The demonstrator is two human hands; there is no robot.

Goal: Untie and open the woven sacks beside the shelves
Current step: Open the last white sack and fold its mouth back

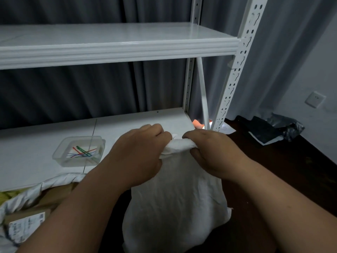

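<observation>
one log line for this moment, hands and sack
left hand: grips sack neck | right hand: grips sack neck | white woven sack: upright, mouth bunched shut

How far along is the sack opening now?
Done: the sack on the left already gapes open, boxes showing inside. In hand: left hand and right hand both grip the bunched neck of the white sack, still gathered shut. Left: loosening that neck and spreading it open.

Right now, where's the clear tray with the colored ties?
In the head view, the clear tray sits on the lower shelf, to the left of the left hand, just behind the open sack at lower left.
</observation>
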